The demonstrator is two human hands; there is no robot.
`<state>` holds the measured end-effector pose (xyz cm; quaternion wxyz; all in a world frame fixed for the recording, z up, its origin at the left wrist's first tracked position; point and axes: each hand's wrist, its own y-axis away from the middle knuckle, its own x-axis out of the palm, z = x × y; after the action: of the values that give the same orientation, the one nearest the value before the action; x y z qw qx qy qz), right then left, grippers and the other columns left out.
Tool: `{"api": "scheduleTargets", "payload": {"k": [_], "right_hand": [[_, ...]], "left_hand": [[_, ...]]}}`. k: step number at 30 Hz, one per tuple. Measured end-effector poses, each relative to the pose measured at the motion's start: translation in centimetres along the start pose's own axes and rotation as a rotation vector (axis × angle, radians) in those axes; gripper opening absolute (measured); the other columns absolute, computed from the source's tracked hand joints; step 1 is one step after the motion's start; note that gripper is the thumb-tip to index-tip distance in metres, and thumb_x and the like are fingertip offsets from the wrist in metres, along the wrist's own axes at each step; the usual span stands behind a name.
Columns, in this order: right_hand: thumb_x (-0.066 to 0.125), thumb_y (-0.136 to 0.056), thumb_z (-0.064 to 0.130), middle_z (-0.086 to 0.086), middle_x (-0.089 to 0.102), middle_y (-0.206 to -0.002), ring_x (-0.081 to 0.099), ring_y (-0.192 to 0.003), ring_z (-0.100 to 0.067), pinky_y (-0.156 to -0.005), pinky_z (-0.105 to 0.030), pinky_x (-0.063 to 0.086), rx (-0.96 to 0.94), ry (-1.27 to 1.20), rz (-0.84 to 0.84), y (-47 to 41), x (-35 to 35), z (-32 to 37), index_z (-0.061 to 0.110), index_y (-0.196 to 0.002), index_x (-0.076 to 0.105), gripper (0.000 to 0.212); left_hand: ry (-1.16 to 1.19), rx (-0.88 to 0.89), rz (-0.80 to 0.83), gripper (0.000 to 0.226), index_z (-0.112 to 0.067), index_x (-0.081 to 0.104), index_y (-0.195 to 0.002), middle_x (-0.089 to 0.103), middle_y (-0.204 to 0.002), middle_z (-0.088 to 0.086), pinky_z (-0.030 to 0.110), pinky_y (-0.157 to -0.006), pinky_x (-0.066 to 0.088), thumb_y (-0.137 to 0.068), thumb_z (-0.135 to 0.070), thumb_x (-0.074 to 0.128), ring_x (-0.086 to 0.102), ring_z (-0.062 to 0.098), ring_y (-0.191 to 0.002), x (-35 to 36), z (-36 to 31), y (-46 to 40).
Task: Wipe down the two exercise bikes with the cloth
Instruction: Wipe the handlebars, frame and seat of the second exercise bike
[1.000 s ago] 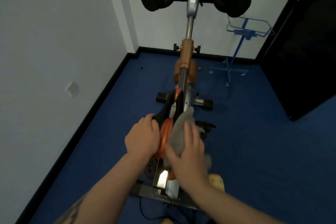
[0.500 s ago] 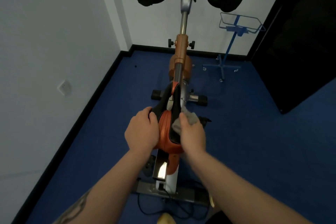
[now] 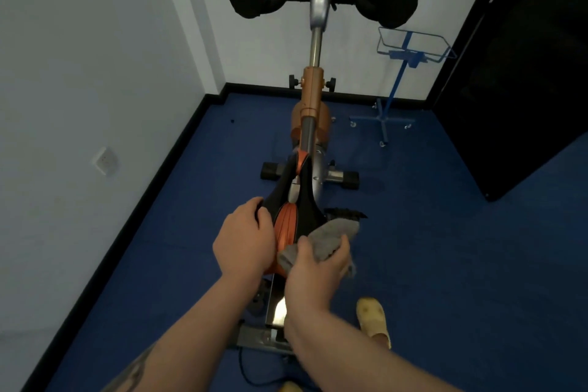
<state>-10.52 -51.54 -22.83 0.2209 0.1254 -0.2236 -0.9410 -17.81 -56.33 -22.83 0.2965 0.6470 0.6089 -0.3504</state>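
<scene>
Cloth: we bunch the soft, limp grey cloth [image 3: 331,240] in our right hand [image 3: 313,277] against the saddle's right rear.
Saddle: our left hand [image 3: 243,243] grips the firm black-and-orange bike saddle [image 3: 294,216], steadying it.
Handling: light rag, likely best gripped bunched.

A blue wheeled stand [image 3: 397,99] by the far wall — wall socket [image 3: 105,160], black door [image 3: 521,73].

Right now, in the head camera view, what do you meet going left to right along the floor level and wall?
Wall socket → left hand → saddle → cloth → blue wire-basket stand → dark door.
</scene>
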Motion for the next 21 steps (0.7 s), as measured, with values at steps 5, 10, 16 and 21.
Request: {"api": "scheduleTargets", "payload": {"k": [5, 10, 16, 21], "right_hand": [[0.056, -0.094, 0.038, 0.002, 0.065, -0.107, 0.061, -0.103, -0.020, -0.082, -0.031, 0.045, -0.056, 0.075, 0.007, -3.4, -1.2, 2.1, 0.023, -0.115, 0.063, 0.027], [0.055, -0.094, 0.035, -0.001, 0.058, -0.128, 0.055, -0.114, -0.020, -0.098, -0.039, 0.044, -0.004, 0.029, 0.054, -2.7, -1.3, 1.6, 0.025, -0.131, 0.053, 0.039], [0.075, -0.081, 0.035, 0.007, 0.022, -0.156, 0.025, -0.142, -0.018, -0.114, -0.044, 0.030, -0.245, 0.174, 0.093, -0.4, -1.3, -0.3, 0.030, -0.151, 0.023, 0.088], [0.081, -0.075, 0.037, 0.004, 0.056, -0.133, 0.055, -0.120, -0.016, -0.102, -0.043, 0.047, -0.158, 0.127, 0.437, -3.9, -3.3, 3.0, 0.032, -0.138, 0.047, 0.072]], "left_hand": [[0.003, 0.018, -0.003, 0.036, -0.029, 0.059, -0.123, 0.065, -0.109, -0.009, 0.029, -0.068, 0.040, -0.096, -0.035, 0.035, 0.056, 0.008, -0.090, 0.0, 0.1, 0.2], [-0.003, 0.008, -0.019, 0.038, -0.029, 0.058, -0.126, 0.065, -0.113, -0.009, 0.028, -0.069, 0.037, -0.096, -0.035, 0.036, 0.058, 0.010, -0.097, 0.1, 0.0, 0.2], [0.004, 0.018, -0.005, 0.035, -0.029, 0.059, -0.124, 0.065, -0.111, -0.010, 0.028, -0.070, 0.041, -0.097, -0.035, 0.037, 0.058, 0.009, -0.095, 0.0, 0.1, 0.2], [-0.001, 0.020, -0.022, 0.037, -0.028, 0.058, -0.127, 0.064, -0.117, -0.008, 0.027, -0.072, 0.037, -0.097, -0.035, 0.037, 0.058, 0.011, -0.101, 0.0, 0.0, 0.3]]}}
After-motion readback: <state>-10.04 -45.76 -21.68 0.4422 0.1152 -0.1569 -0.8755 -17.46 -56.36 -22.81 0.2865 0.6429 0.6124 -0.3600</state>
